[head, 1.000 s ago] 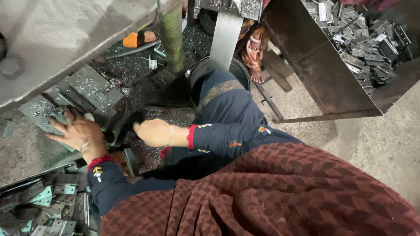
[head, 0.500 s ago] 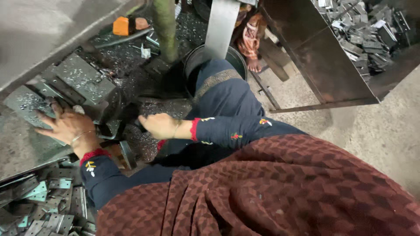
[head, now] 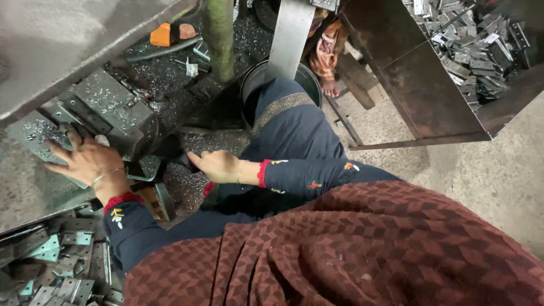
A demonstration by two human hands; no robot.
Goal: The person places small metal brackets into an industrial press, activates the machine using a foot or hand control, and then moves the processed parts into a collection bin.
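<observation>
While my left hand [head: 85,161] lay open, pressing the metal plate [head: 34,136] at left, my empty right hand [head: 215,165] rested open; fingers belonged outside the die block [head: 110,107].

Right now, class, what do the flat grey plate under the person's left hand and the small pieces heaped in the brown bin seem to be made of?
The flat grey plate looks like bare sheet metal: dull grey sheen, speckled with filings. The small pieces in the brown bin appear to be stamped metal, pale and glinting. The bin itself looks like rusted steel. The left hand lies on the plate.
</observation>
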